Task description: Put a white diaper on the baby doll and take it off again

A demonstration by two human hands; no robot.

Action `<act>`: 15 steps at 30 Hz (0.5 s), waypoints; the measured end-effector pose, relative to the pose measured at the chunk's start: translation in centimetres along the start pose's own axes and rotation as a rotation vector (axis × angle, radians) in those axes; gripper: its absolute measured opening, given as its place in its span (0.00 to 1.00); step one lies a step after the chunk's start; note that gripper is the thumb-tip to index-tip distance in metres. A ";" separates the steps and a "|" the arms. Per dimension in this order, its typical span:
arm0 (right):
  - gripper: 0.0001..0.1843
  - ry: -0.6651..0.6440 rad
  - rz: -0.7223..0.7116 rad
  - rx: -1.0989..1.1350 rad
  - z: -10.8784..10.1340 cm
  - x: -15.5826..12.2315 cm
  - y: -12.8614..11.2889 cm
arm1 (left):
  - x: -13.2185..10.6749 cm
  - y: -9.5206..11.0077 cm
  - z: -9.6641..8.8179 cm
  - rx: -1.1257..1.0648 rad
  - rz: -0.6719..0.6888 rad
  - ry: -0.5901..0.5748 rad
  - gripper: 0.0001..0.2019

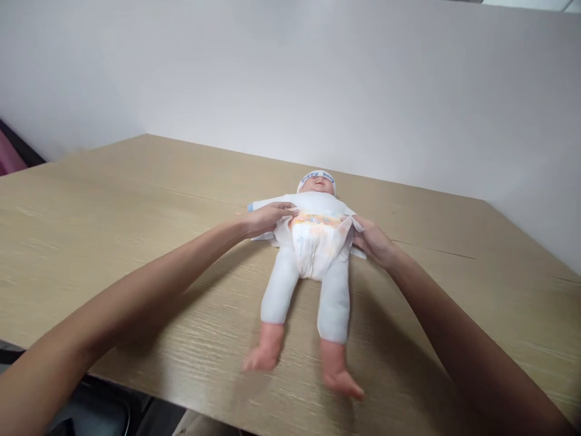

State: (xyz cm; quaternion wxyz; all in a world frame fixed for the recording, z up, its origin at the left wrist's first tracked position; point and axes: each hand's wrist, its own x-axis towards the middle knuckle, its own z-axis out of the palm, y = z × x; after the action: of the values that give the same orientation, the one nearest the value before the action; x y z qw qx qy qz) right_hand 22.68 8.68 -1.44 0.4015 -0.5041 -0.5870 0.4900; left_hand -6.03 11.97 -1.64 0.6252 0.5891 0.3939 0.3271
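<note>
I've got left hand pinching one side of the diaper, right hand pinching the other; doll lies on its back on table.

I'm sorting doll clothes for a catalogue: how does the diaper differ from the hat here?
The diaper looks larger than the hat. The diaper has an orange-yellow printed band, while the hat bears blue lettering. The diaper lies between the left hand and the right hand; the hat is farther off, untouched by either. Both are mostly white and on the same doll.
</note>
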 end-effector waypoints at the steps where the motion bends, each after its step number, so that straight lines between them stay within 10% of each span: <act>1: 0.15 -0.001 0.036 0.053 0.1 -1.1 -0.4 | -1.3 0.0 0.2 -0.001 -0.021 -0.015 0.19; 7: 0.23 -0.111 0.162 0.147 0.4 -5.8 -3.2 | -6.1 0.7 1.1 0.104 -0.034 -0.087 0.21; 15: 0.18 -0.117 0.074 -0.295 -1.8 -6.8 -2.2 | -5.7 1.4 0.7 0.285 0.033 0.071 0.24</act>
State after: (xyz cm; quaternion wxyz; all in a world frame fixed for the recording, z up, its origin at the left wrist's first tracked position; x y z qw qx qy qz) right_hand 25.13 2.29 1.18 0.2698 -0.5494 -0.6562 0.4414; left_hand -8.07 6.85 0.36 0.5154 0.6662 0.4485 0.2989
